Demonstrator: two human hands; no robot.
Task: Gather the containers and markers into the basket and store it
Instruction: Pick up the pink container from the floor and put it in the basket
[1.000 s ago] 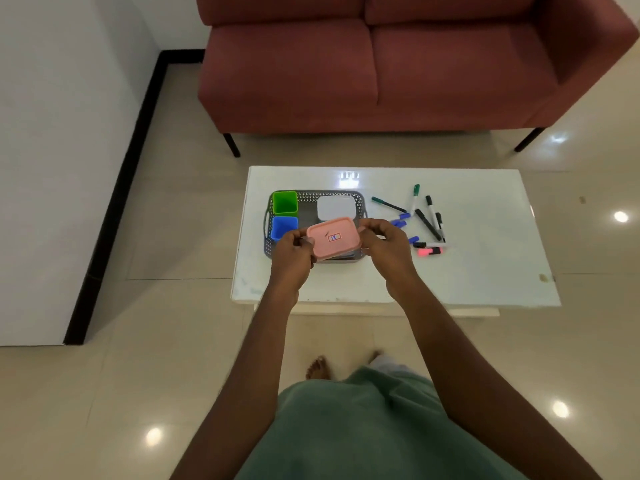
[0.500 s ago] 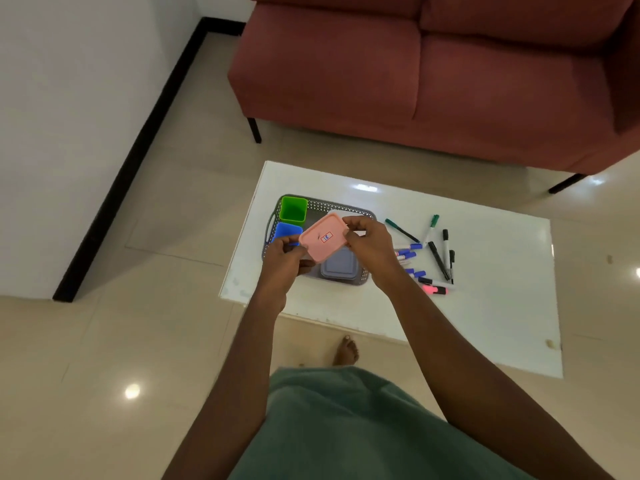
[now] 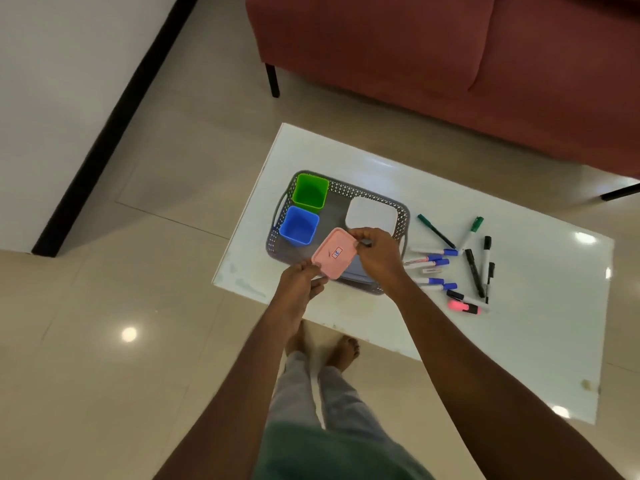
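A grey perforated basket sits on the white table. Inside it stand a green cup and a blue cup at the left, and a white-lidded container at the back right. I hold a pink container tilted above the basket's front, my left hand at its near corner, my right hand at its far corner. A bluish-grey container lies partly hidden beneath it. Several markers lie scattered on the table right of the basket, with a pink highlighter nearest me.
A red sofa stands behind the table, its black leg close to the table's far corner. A white wall with a black skirting runs along the left. My bare feet stand on the tiled floor at the table's near edge.
My head has swung, so the table now looks turned and shifted right. Both hands keep the pink container, which has stayed over the basket's front and tilted slightly.
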